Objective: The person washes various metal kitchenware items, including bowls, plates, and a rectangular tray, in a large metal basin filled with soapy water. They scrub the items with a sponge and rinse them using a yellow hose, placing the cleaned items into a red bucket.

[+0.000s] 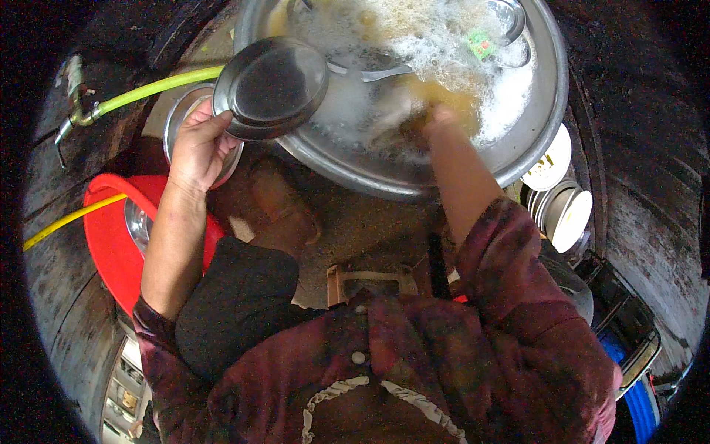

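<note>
Clock face centred on the head view. Largest, from 11 to 2 o'clock: wide grey metal basin (551,89), full of foamy, yellowish water, with a thick rolled rim. Near edge of rim just above centre; beyond it, toward 6 o'clock, a strip of brown ground (347,211) as far as a small wooden frame (333,287).

At 9 o'clock, well apart from the basin: red tub (111,251), with a yellow hose (74,222) running over the edge and a metal bowl partly visible inside. At 11 o'clock: round, shallow metal plate (277,81), tilted, overlapping the basin's rim in view; cannot tell how high above. At 10 o'clock: green hose (155,87) from a wall tap (80,111) to behind the plate; nearer, a metal pan (173,126), half hidden.

At 3 o'clock, close outside the rim: stacked dishes (569,222); slightly higher, a white dish (551,159).

At 10 o'clock: left hand (198,148), thumb on top of the plate's edge, fingers curled beneath, closed in a firm pinch. At 1 o'clock: right hand (441,115), reaching over the rim into the water; fingers submerged and blurred, cannot tell spread or grip.

Smallest: metal handle (384,72) at 12 o'clock, green scrap (479,44) at 1, both amid foam.
</note>
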`<state>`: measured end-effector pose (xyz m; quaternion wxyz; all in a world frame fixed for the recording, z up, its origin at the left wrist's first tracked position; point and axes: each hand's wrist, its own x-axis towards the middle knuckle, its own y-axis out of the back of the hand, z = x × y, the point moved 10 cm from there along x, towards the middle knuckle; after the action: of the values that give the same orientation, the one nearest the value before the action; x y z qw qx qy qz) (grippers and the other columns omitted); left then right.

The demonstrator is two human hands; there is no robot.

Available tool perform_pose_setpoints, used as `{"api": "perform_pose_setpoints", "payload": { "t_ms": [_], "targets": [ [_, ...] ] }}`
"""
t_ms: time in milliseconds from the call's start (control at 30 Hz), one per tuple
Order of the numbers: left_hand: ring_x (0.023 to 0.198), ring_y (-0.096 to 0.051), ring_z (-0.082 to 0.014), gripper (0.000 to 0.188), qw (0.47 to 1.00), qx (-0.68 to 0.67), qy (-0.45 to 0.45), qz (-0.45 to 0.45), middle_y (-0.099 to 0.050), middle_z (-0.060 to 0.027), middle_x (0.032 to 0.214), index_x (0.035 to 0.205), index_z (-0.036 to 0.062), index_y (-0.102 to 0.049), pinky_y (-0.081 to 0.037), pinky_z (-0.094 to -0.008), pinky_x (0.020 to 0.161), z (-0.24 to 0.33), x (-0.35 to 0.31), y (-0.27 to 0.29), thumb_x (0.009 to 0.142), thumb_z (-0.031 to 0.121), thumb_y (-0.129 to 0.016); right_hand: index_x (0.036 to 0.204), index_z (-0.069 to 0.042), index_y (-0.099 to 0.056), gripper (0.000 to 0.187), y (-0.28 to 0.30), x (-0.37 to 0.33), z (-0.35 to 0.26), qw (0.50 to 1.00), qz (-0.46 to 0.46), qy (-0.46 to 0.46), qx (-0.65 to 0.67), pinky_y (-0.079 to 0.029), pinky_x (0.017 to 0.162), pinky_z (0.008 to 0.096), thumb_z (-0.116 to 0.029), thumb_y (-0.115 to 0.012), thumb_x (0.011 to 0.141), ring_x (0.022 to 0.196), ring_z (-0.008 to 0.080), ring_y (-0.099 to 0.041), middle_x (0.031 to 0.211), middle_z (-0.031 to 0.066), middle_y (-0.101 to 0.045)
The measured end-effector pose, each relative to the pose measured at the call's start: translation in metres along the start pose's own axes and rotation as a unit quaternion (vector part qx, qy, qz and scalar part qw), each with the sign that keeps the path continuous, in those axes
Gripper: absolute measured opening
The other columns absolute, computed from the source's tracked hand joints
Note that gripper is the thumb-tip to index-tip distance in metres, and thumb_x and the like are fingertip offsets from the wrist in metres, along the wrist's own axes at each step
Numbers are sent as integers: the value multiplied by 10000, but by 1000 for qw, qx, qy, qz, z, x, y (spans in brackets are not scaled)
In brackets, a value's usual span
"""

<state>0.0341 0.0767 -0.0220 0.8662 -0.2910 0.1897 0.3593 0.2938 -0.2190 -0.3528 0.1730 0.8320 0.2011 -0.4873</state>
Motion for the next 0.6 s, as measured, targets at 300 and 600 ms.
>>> {"api": "perform_pose_setpoints", "payload": {
  "t_ms": [300, 600],
  "targets": [
    [831, -590, -170, 242, 1000, -10, 3, 8, -590, -102, 966, 1052, -19, -500, -504, -297, 728, -6, 6, 6, 837, -26, -389, 1103, -12, -473, 391, 81, -31, -21, 963, 142, 5, 228, -448, 766, 448, -226, -542, 782, 916, 294, -535, 1065, 158, -524],
    [844, -579, -147, 278, 995, 31, -41, -81, -574, -100, 1001, 1101, -23, -469, -491, -266, 720, 29, 0, 16, 828, 32, -458, 816, -54, -526, 58, 79, -91, -91, 992, 11, 5, 124, -467, 443, 332, -88, -529, 770, 519, 172, -477, 673, 58, -490]
  ]
}}
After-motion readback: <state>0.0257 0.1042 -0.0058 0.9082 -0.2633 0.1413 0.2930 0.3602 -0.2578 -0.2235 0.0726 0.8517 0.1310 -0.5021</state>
